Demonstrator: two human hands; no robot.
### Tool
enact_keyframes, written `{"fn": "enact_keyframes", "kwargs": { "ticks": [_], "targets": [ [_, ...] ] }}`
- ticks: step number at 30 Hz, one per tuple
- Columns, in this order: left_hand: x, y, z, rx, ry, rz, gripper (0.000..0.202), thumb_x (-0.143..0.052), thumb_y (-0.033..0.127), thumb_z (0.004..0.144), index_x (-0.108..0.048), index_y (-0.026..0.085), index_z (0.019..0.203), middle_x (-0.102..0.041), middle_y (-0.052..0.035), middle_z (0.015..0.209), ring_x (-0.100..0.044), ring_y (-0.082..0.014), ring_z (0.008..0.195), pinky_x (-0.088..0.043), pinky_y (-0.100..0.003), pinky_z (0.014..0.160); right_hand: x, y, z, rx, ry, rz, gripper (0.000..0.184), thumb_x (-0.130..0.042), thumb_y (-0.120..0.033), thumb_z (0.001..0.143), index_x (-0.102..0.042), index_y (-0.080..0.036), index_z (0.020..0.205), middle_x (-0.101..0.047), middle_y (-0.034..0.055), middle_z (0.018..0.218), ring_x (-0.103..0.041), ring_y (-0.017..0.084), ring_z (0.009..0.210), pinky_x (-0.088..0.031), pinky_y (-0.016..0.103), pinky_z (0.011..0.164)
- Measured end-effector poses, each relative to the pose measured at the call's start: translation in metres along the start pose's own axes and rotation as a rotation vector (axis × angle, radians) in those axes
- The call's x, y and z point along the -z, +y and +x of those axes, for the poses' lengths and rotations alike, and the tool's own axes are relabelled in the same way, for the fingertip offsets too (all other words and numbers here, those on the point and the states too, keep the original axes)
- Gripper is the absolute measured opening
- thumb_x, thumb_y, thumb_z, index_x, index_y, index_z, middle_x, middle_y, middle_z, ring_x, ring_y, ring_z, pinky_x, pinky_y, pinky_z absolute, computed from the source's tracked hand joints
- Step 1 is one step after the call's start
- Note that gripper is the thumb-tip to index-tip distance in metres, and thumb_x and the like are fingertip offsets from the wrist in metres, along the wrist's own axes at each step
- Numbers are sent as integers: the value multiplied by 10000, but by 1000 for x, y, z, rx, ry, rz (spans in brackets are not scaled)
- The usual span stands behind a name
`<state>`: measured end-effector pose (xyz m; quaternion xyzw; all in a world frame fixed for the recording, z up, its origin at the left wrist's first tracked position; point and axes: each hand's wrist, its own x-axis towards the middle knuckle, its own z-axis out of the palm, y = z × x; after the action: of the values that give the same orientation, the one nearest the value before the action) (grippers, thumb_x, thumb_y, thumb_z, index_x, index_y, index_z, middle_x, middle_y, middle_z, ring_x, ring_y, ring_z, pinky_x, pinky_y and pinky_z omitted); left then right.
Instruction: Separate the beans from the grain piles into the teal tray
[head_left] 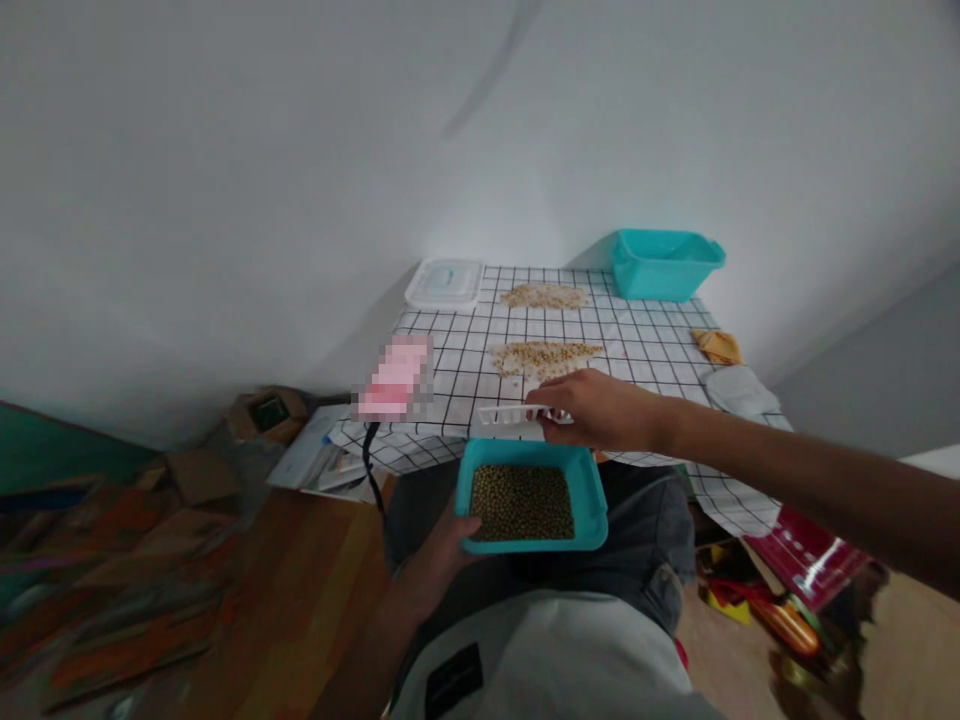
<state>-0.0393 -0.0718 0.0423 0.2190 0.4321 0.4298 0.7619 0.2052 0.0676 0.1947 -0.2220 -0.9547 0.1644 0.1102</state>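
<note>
My left hand (439, 560) grips the near left corner of a teal tub (596, 500) filled with small green beans (523, 502), held over my lap at the table's front edge. My right hand (592, 408) reaches in from the right and holds a white slotted plastic tray (502, 413) just above the tub's far rim. Two heaps of pale yellow beans (544, 357) lie on the checked tablecloth (645, 340) behind it.
A second teal tub (664, 265) stands at the table's far right corner, a clear lidded box (445, 284) at the far left. A yellow cloth (718, 346) lies at the right edge. Cardboard boxes (195, 470) and papers litter the wooden floor to the left.
</note>
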Motion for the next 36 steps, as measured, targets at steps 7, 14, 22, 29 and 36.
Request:
{"fn": "enact_keyframes", "kwargs": {
  "ticks": [7, 14, 22, 29, 36],
  "targets": [
    [4, -2, 3, -15, -17, -16, 622, -574, 277, 877, -393, 255, 1472, -634, -104, 1363, -552, -321, 1278, -429, -502, 1067, 33, 42, 8, -336, 155, -243, 123, -565, -253, 818, -625, -163, 876, -651, 47, 731, -537, 146, 620, -338, 275, 600],
    [4, -4, 2, -4, 9, -15, 623, -596, 291, 858, -423, 216, 1452, -608, -122, 1390, -537, -331, 1293, -445, -500, 1061, 39, 91, 41, -404, 176, -384, 200, -546, -240, 800, -669, -159, 936, -682, 76, 781, -544, 160, 641, -305, 288, 585],
    [0, 2, -1, 28, -1, 24, 564, -615, 322, 843, -515, 192, 1382, -641, -125, 1349, -561, -352, 1263, -456, -521, 1043, 35, 113, 56, -387, 82, -386, 183, -572, -220, 793, -676, -170, 935, -690, 67, 828, -536, 152, 663, -303, 278, 597],
    [-7, 4, -1, -18, 6, 13, 637, -577, 291, 850, -413, 199, 1458, -667, -124, 1305, -517, -368, 1302, -418, -546, 1065, 34, 92, 43, -297, 77, -352, 153, -552, -234, 802, -659, -179, 895, -668, 49, 774, -534, 149, 647, -315, 285, 614],
    [-10, 2, -1, -16, 1, -2, 685, -589, 295, 846, -356, 245, 1489, -575, -104, 1428, -490, -368, 1326, -408, -543, 1072, 30, 67, 34, -229, 23, -280, 113, -565, -235, 813, -639, -178, 877, -673, 47, 796, -548, 143, 672, -332, 276, 630]
  ]
}}
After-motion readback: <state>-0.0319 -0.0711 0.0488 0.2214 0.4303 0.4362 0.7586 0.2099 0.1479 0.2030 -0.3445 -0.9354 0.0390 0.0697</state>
